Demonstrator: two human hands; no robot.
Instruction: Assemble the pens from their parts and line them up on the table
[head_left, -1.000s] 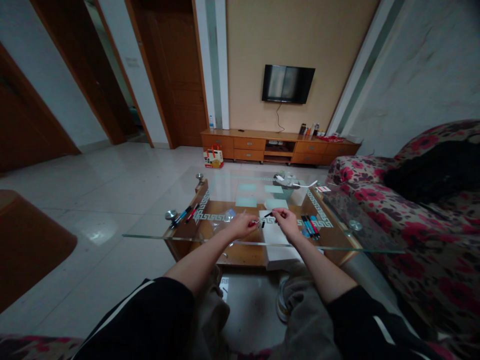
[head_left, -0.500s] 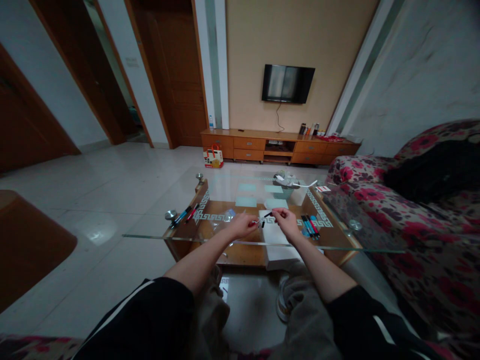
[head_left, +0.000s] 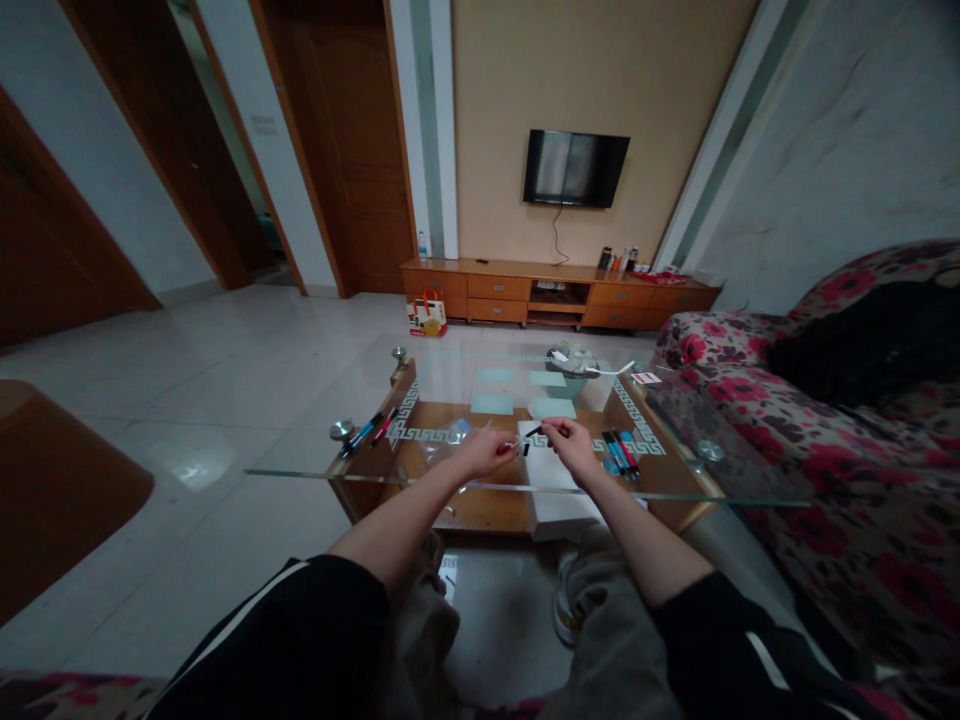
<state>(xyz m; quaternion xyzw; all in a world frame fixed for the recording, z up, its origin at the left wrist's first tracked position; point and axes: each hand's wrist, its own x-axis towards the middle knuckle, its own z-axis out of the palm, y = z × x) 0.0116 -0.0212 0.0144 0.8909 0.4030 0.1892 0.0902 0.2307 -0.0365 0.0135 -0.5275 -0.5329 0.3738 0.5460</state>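
Note:
Over the glass coffee table (head_left: 315,466) my two hands are close together. My right hand (head_left: 571,442) pinches a slim black pen part (head_left: 534,431) that points left. Closed fingers on my left hand (head_left: 487,452) grip something small, pale and partly red at the fingertips; its kind is too small to tell. A short black piece (head_left: 526,450) shows between the hands, like a pen cap. Several blue, black and red pens (head_left: 622,455) lie right of my right hand. More blue and black pens (head_left: 362,435) and a red pen (head_left: 385,428) lie at the left.
Under the glass are a white box (head_left: 555,505) and clear plastic wrapping (head_left: 442,440). A basket (head_left: 574,375) stands toward the back, with a card (head_left: 646,378) at the right. Round metal fittings (head_left: 342,430) rise through the glass. A floral sofa (head_left: 847,430) borders the right side.
The black pen part in my right hand has shifted very slightly left and down. My left hand stays nearly still.

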